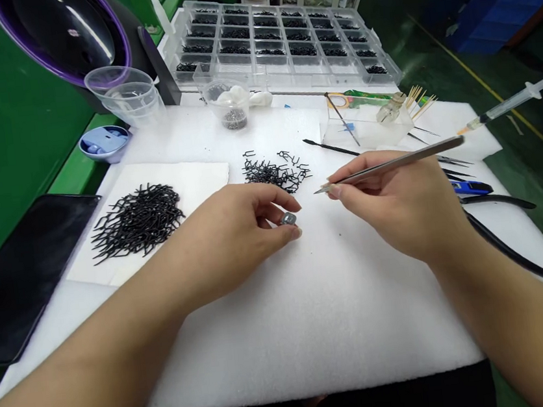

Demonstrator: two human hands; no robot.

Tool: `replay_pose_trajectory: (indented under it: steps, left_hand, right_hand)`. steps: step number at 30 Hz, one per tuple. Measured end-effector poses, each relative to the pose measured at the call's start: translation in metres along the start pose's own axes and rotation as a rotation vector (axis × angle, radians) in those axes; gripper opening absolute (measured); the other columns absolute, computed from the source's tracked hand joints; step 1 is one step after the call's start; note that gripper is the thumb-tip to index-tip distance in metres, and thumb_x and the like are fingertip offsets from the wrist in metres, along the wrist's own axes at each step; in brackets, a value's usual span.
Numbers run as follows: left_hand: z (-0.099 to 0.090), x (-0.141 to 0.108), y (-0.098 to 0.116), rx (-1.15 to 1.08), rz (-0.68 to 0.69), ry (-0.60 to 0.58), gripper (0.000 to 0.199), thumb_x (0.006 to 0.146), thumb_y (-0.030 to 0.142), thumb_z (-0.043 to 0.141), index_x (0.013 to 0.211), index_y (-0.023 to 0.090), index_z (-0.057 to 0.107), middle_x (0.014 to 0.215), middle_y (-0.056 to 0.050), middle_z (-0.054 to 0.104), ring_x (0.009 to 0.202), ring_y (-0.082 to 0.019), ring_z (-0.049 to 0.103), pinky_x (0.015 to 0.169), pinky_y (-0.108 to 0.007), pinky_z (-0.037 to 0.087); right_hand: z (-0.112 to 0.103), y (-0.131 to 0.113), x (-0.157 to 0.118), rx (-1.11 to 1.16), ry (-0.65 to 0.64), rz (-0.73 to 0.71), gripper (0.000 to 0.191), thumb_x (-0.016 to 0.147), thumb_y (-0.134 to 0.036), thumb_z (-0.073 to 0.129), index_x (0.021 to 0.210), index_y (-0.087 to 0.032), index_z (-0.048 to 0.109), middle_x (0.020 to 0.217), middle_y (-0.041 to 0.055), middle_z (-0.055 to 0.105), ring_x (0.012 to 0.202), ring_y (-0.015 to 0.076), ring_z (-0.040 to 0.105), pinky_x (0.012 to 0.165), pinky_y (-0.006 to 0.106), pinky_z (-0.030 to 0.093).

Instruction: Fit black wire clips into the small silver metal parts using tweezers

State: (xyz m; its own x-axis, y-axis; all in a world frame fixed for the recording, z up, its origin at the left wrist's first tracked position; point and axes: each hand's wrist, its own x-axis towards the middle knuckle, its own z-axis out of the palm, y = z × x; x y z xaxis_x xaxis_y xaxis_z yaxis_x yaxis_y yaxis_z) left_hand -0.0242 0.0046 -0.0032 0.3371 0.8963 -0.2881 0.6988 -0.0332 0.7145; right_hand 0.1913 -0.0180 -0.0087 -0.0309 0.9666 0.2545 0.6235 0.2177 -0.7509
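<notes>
Between the thumb and fingers of my left hand (236, 233) is a small grey metal piece (288, 218), its exact kind too small to tell. My right hand (393, 199) grips metal tweezers (394, 163) like a pen, the fine tip pointing left toward my left hand but apart from it. Just beyond my left fingers lies a loose scatter of small black forked pieces (275, 173). A larger heap of black bent pieces (139, 220) rests on white paper (199, 172) to the left of my left hand.
At the back stands a clear compartment box (280, 65) with black pieces. A clear cup (227, 107), a blue bowl (105, 144) and a purple-rimmed black device (80, 36) are at left. Pliers (512, 248), a blue-handled tool (470, 188) and a syringe (510, 104) lie right.
</notes>
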Motion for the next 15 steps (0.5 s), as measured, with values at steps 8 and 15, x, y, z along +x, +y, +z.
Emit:
replay_pose_trajectory:
  steps: [8, 15]
  left_hand:
    - [-0.014, -0.001, 0.004, -0.087, -0.053, 0.053, 0.025, 0.071, 0.05, 0.08, 0.088, 0.032, 0.08, 0.064, 0.003, 0.067, 0.055, -0.015, 0.059, 0.048, -0.027, 0.042]
    - [-0.042, -0.008, -0.008, -0.205, -0.05, 0.339, 0.024, 0.069, 0.053, 0.085, 0.085, 0.035, 0.083, 0.077, 0.0, 0.077, 0.066, -0.018, 0.065, 0.054, -0.03, 0.044]
  right_hand:
    - [0.002, -0.003, -0.002, 0.012, -0.016, -0.008, 0.01, 0.08, -0.014, 0.074, 0.084, -0.023, 0.075, 0.08, 0.0, 0.08, 0.07, 0.0189, 0.075, 0.061, 0.029, 0.06]
    - [0.005, 0.001, -0.003, 0.211, 0.0, 0.037, 0.003, 0.086, -0.022, 0.072, 0.088, -0.024, 0.07, 0.086, 0.0038, 0.078, 0.079, 0.0229, 0.075, 0.07, 0.037, 0.064]
